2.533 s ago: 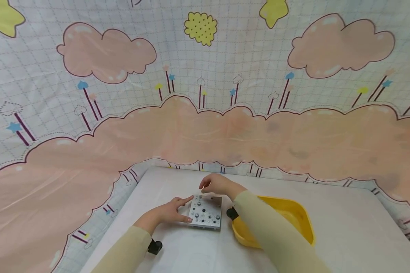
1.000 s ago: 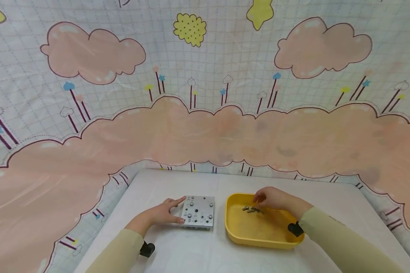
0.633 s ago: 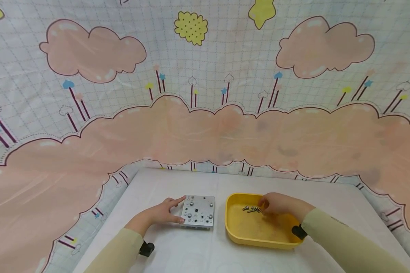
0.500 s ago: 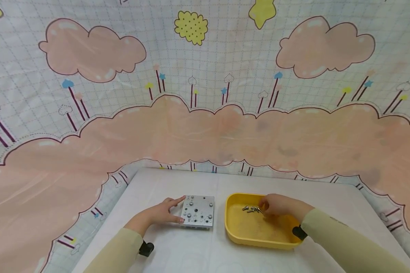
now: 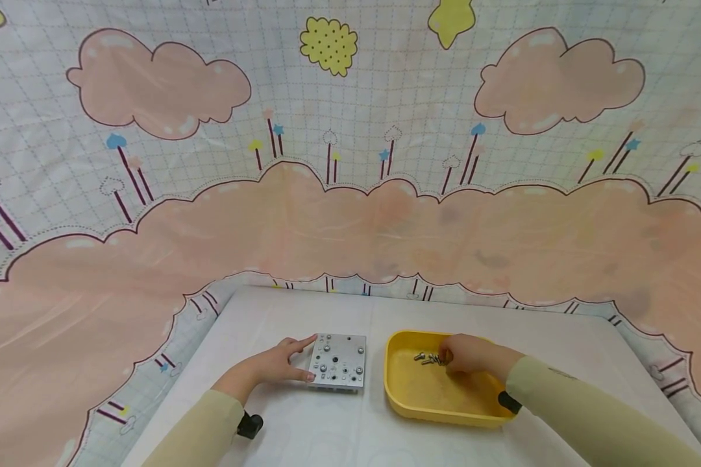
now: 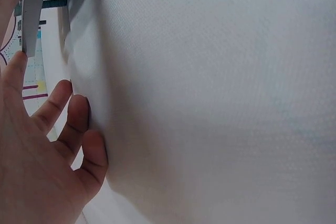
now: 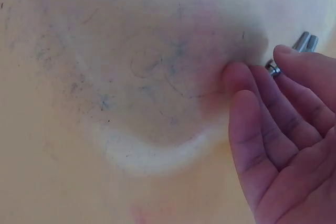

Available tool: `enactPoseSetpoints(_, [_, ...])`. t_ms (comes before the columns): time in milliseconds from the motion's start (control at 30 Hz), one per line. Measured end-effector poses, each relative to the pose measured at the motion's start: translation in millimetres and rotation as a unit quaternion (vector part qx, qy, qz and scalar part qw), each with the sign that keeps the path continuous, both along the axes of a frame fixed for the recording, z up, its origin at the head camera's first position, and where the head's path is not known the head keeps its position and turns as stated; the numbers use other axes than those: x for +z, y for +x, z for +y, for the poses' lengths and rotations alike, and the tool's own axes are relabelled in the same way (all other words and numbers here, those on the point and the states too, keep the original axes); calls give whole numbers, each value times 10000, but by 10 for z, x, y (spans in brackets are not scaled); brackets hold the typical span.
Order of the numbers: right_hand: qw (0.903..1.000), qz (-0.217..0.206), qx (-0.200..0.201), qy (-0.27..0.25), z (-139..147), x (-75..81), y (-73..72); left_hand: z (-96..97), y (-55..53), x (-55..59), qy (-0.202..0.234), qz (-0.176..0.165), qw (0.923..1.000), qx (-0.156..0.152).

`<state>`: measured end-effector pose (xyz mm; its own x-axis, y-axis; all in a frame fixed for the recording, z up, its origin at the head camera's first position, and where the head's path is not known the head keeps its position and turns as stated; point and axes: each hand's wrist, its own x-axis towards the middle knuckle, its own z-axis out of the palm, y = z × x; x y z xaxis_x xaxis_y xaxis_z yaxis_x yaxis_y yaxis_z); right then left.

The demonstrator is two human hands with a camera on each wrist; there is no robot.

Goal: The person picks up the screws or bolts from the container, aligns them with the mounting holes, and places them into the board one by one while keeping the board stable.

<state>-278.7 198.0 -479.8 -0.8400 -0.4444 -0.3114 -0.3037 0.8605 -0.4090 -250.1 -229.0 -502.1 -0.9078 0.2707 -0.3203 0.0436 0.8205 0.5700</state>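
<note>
A square silver metal plate [image 5: 344, 360] with holes and several screw heads stands on short legs on the white table. My left hand [image 5: 274, 363] touches its left edge, the straight index finger at the far corner and the thumb at the near one; its other fingers [image 6: 79, 114] bend loosely beside the tabletop. Inside the yellow tray [image 5: 438, 413], my right hand [image 5: 470, 353] is low over a small group of screws [image 5: 425, 358]. In the right wrist view a screw [image 7: 273, 68] shows between thumb and curled fingers, partly hidden, with threaded ends [image 7: 305, 42] beyond the thumb.
The tray stands right of the plate, with a gap of white table [image 5: 374, 441] between. Its raised rim surrounds the right hand. A patterned cloth [image 5: 350, 227] hangs behind the table and along the left side. Black wrist cameras [image 5: 250, 425] sit under both forearms.
My right hand has moved from above the plate's far edge into the tray, then shifted slightly among the screws. The left hand stays at the plate's edge.
</note>
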Motion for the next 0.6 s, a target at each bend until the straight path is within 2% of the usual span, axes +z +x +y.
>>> enactPoseSetpoints(167, [9999, 45, 118, 24, -19, 7, 1, 4, 4, 11, -13, -18, 10000, 17])
enactPoseSetpoints(333, [9981, 387, 441, 196, -24, -24, -16, 4, 4, 10, 4, -32, 10000, 35])
enactPoseSetpoints(600, [9948, 610, 630, 520, -48, -86, -58, -4, 7, 20, 11, -58, 10000, 19])
